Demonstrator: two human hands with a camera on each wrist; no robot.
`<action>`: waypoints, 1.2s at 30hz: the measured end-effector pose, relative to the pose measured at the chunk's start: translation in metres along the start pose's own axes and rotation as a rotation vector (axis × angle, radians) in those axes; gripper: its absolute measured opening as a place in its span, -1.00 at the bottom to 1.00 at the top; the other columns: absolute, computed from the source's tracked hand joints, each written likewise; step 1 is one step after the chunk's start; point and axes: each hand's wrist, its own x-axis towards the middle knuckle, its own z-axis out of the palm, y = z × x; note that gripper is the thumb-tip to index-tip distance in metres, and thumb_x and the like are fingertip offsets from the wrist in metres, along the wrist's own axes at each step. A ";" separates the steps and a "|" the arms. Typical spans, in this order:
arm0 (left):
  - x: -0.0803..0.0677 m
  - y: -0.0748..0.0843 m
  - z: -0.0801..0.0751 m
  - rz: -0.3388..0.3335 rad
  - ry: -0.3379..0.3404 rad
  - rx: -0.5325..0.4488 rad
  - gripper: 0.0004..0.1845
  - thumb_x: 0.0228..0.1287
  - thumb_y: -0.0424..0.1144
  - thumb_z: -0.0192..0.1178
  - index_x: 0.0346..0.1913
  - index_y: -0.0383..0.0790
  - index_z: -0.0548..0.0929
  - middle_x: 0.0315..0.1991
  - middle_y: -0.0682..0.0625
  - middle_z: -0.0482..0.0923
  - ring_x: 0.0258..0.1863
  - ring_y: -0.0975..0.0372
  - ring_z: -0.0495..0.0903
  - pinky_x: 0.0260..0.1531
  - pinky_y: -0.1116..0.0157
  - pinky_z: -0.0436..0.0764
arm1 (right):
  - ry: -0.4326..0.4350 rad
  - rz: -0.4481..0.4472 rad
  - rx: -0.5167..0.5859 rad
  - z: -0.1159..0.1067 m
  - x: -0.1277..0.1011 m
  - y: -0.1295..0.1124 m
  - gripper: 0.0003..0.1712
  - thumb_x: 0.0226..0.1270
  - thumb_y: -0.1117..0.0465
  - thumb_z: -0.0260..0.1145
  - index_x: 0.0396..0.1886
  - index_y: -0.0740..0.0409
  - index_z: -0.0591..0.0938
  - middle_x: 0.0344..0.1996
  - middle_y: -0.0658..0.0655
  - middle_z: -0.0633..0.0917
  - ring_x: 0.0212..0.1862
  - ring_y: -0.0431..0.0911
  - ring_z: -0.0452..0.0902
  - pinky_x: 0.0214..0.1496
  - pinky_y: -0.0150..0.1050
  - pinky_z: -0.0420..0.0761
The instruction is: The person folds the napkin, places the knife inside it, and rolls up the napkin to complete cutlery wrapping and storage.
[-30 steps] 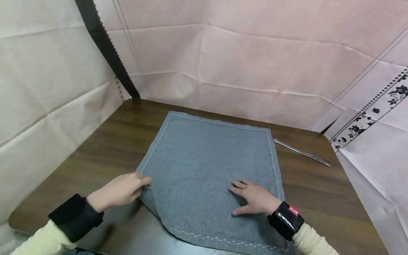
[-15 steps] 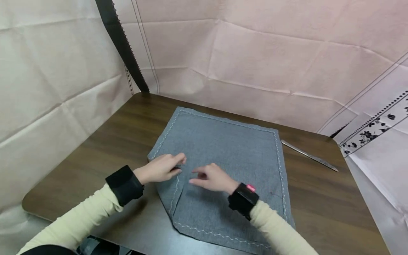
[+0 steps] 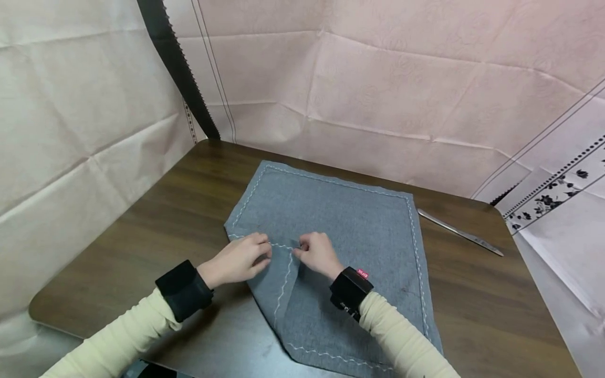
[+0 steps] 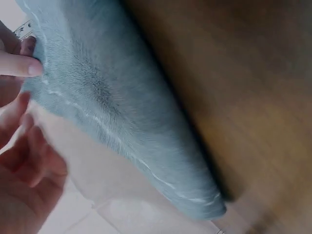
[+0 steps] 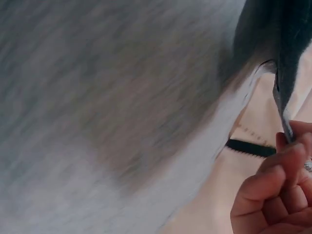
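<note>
Right hand [image 3: 320, 255] pinching a folded corner of blue-grey cloth [image 3: 359, 226]
Left hand [image 3: 240, 258] near it, loosely curled, holding nothing.

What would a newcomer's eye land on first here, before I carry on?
Likely the big blue-grey cloth with white wavy stitching, lying mid-frame on the brown wooden table. Next, its near-left corner, folded inward, the tip in the grip of the right hand, with the left hand beside it, seemingly not holding it. Then perhaps the slim silver blade-like tool, on the wood to the cloth's right.
</note>
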 end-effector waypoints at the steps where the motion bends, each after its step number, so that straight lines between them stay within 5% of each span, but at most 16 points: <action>1: -0.001 0.001 0.001 -0.008 -0.036 0.007 -0.90 0.07 -0.34 0.26 -0.48 -0.12 0.56 -0.46 0.10 0.34 -0.46 0.29 0.36 -0.48 0.37 0.41 | 0.010 0.036 0.009 -0.003 0.001 0.004 -0.49 0.03 0.36 0.32 -0.82 0.02 0.18 -0.89 -0.16 0.16 -0.80 -0.33 -0.01 -0.71 -0.42 0.03; 8: -0.002 0.002 0.010 -0.016 -0.191 0.016 -0.91 0.10 -0.26 0.26 -0.34 -0.19 0.61 -0.41 0.03 0.42 -0.42 0.24 0.44 -0.45 0.33 0.47 | 0.068 0.370 0.207 -0.024 0.004 0.027 -0.72 0.10 0.39 0.25 -0.74 0.22 0.43 -0.85 0.02 0.54 -0.79 -0.21 0.40 -0.71 -0.38 0.33; 11: 0.000 0.003 0.013 -0.012 -0.217 0.032 -0.82 0.10 -0.25 0.25 -0.23 -0.23 0.63 -0.34 0.00 0.45 -0.36 0.20 0.46 -0.40 0.31 0.48 | 0.113 0.475 0.303 -0.034 0.005 0.034 -0.93 0.12 0.40 0.21 -0.48 0.36 0.57 -0.71 0.12 0.64 -0.72 -0.16 0.52 -0.66 -0.36 0.42; 13: 0.002 0.003 0.015 -0.013 -0.237 0.047 -0.76 0.11 -0.23 0.25 -0.15 -0.25 0.62 -0.28 -0.03 0.47 -0.30 0.16 0.48 -0.35 0.28 0.49 | 0.141 0.512 0.331 -0.040 0.005 0.039 -0.81 0.14 0.39 0.19 -0.26 0.43 0.59 -0.61 0.17 0.68 -0.66 -0.14 0.57 -0.63 -0.36 0.47; 19: 0.010 0.008 0.021 -0.028 -0.289 0.073 -0.63 0.16 -0.16 0.22 0.01 -0.24 0.58 -0.07 -0.14 0.48 -0.07 0.04 0.45 -0.22 0.15 0.48 | 0.191 0.526 0.306 -0.054 0.004 0.054 -0.57 0.17 0.40 0.17 0.05 0.49 0.46 -0.42 0.30 0.68 -0.46 -0.04 0.64 -0.50 -0.31 0.54; 36: 0.042 0.016 0.040 -0.060 -0.400 0.109 -0.54 0.22 -0.09 0.17 0.15 -0.19 0.49 0.14 -0.21 0.35 0.13 -0.02 0.32 -0.07 0.00 0.38 | 0.261 0.478 -0.010 -0.089 -0.004 0.099 -0.59 0.18 0.36 0.10 0.01 0.53 0.47 -0.28 0.37 0.65 -0.16 0.17 0.56 -0.09 -0.02 0.47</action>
